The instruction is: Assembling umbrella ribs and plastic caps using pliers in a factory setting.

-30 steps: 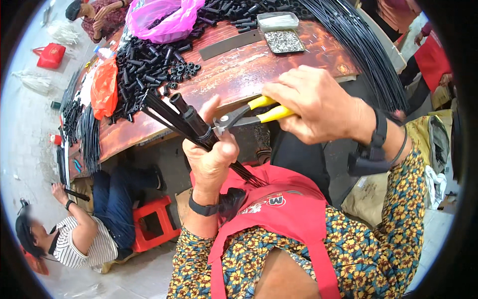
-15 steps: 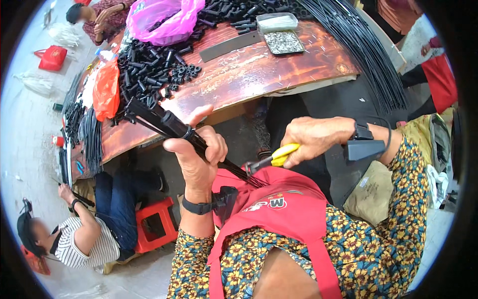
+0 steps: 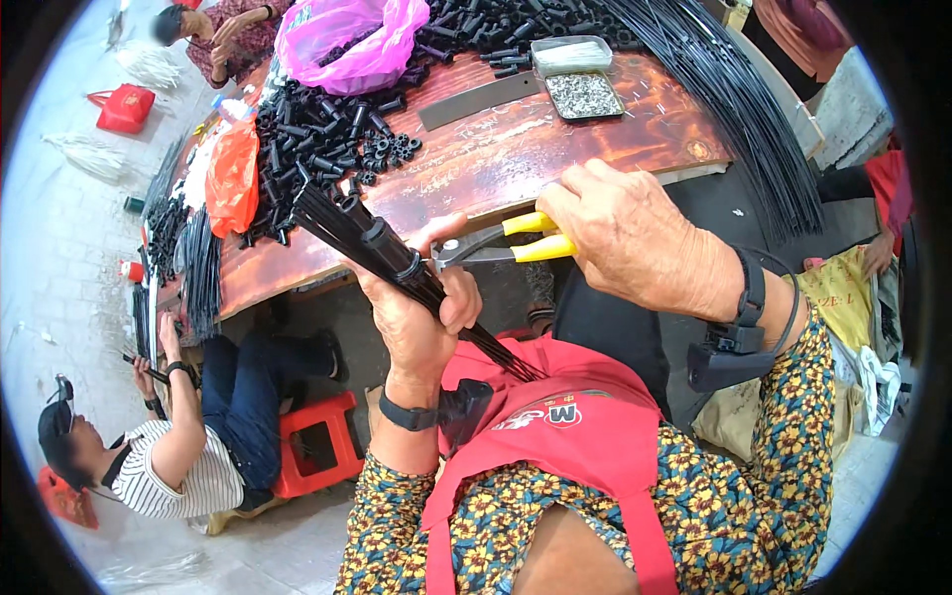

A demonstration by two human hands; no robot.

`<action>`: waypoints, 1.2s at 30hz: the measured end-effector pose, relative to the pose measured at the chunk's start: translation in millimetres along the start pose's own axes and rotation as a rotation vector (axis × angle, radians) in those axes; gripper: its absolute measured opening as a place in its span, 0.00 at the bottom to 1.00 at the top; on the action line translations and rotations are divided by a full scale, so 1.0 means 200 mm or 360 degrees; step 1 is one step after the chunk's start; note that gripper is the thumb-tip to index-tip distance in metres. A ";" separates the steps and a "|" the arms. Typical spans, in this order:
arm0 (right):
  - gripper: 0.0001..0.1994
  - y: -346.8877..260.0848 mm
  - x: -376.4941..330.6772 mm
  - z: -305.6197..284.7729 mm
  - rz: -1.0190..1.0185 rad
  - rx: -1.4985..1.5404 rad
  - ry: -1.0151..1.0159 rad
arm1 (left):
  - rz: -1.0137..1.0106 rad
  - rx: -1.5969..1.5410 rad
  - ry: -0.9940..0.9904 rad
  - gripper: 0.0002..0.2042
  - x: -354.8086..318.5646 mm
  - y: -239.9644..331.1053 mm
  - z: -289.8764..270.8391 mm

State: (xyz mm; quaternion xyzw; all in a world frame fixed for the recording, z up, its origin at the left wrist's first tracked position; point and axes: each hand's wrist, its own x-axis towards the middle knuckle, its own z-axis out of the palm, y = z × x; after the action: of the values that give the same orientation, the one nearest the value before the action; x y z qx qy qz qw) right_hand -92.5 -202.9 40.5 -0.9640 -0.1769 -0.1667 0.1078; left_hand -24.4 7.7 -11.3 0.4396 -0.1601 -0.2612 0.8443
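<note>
Left hand (image 3: pixel 421 317) grips rod bundle (image 3: pixel 397 263), axis far-left to near-right; right hand (image 3: pixel 620 233) closed on pliers (image 3: pixel 501 243), jaws at the collar.

A bundle of thin rods (image 3: pixel 397 263) is held in the left hand (image 3: pixel 421 322), slanting from upper left to lower right, in front of the counter (image 3: pixel 516 159). A collar (image 3: pixel 407 266) is set around the bundle just above that hand. Pliers (image 3: pixel 496 243) are gripped in the right hand (image 3: pixel 625 238), to the right of the bundle, their nose touching the collar. On the counter, a heap of short tubes (image 3: pixel 317 149) lies at the left, with a bag (image 3: pixel 347 40) behind it. A tray of small parts (image 3: pixel 583 94) is placed to the right of centre, and a sheaf of long rods (image 3: pixel 734 109) is laid along the right edge. Below the counter's left end, a seated person (image 3: pixel 188 446) is found beside a stool (image 3: pixel 317 441).
</note>
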 end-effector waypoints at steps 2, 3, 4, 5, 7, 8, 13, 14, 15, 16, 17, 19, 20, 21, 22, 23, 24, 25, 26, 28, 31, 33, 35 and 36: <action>0.11 0.01 0.00 -0.03 -0.0033 -0.0070 0.0009 | 0.0018 0.0000 -0.0021 0.46 0.00 0.00 0.01; 0.11 0.00 0.01 -0.05 -0.0074 -0.0142 0.0015 | 0.0020 0.0004 -0.0024 0.46 -0.01 -0.01 0.02; 0.10 0.00 0.01 -0.06 -0.0115 -0.0215 0.0021 | 0.0035 0.0018 -0.0041 0.46 -0.01 -0.01 0.02; 0.10 0.00 0.01 -0.08 -0.0115 -0.0215 0.0024 | 0.0050 0.0031 -0.0057 0.46 -0.01 -0.01 0.02; 0.12 0.00 0.03 -0.11 -0.0143 -0.0386 -0.0064 | 0.0047 0.0045 -0.0066 0.46 -0.01 -0.01 0.02; 0.12 0.00 0.03 -0.12 -0.0144 -0.0381 -0.0067 | 0.0045 0.0057 -0.0077 0.46 -0.01 -0.01 0.02; 0.09 0.00 0.07 -0.17 -0.0238 -0.0514 -0.0081 | 0.0035 0.0086 -0.0066 0.46 0.01 -0.02 0.03; 0.09 0.00 0.07 -0.17 -0.0268 -0.0553 -0.0078 | 0.0036 0.0104 -0.0066 0.46 0.01 -0.02 0.03; 0.09 0.00 0.07 -0.17 -0.0268 -0.0550 -0.0078 | 0.0035 0.0105 -0.0064 0.46 0.01 -0.02 0.03; 0.09 -0.01 0.08 -0.16 -0.0256 -0.0565 -0.0070 | 0.0024 0.0111 -0.0019 0.46 0.01 -0.02 0.04; 0.08 -0.01 0.08 -0.15 -0.0244 -0.0579 -0.0062 | 0.0013 0.0116 0.0025 0.46 0.02 -0.01 0.04; 0.10 -0.01 0.08 -0.11 -0.0250 -0.0589 -0.0032 | 0.0021 0.0113 0.0024 0.46 0.02 -0.02 0.02; 0.11 -0.01 0.08 -0.09 -0.0252 -0.0604 -0.0002 | 0.0030 0.0109 0.0016 0.46 0.02 -0.02 0.01; 0.11 -0.02 0.08 -0.07 -0.0254 -0.0602 -0.0001 | 0.0030 0.0110 0.0018 0.46 0.02 -0.02 0.01; 0.11 -0.03 0.08 -0.06 -0.0180 -0.0605 0.0012 | 0.0027 0.0089 0.0051 0.46 0.02 -0.02 0.01; 0.10 -0.05 0.08 -0.05 -0.0106 -0.0607 0.0026 | 0.0023 0.0069 0.0084 0.46 0.02 -0.02 0.01; 0.10 -0.06 0.08 -0.03 -0.0109 -0.0606 0.0028 | 0.0026 0.0071 0.0085 0.46 0.03 -0.01 0.01; 0.10 -0.08 0.08 -0.02 -0.0063 -0.0622 0.0046 | 0.0017 0.0071 0.0139 0.49 0.03 -0.01 0.01; 0.09 -0.09 0.09 -0.01 -0.0017 -0.0637 0.0063 | 0.0008 0.0070 0.0193 0.51 0.03 0.00 0.01; 0.09 -0.09 0.10 -0.01 -0.0025 -0.0627 0.0071 | 0.0038 0.0066 0.0186 0.47 0.03 0.01 -0.02; 0.09 -0.05 0.11 0.02 -0.0054 -0.0497 0.0103 | 0.0068 0.0023 0.0151 0.42 0.03 0.01 -0.04; 0.09 -0.02 0.11 0.03 -0.0078 -0.0185 0.0139 | 0.0100 0.0018 0.0163 0.40 0.03 0.02 -0.04; 0.10 0.00 0.09 0.04 -0.0045 -0.0137 0.0137 | 0.0086 0.0024 0.0184 0.45 0.04 0.03 -0.04; 0.11 0.00 0.09 0.05 -0.0008 -0.0087 0.0132 | 0.0067 0.0030 0.0205 0.50 0.04 0.03 -0.04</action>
State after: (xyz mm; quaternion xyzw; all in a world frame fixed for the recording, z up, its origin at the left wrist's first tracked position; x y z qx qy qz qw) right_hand -74.5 -194.7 37.7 -0.9584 -0.1701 -0.2116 0.0882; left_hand -12.0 11.5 -10.4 0.4600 -0.1172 -0.2130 0.8540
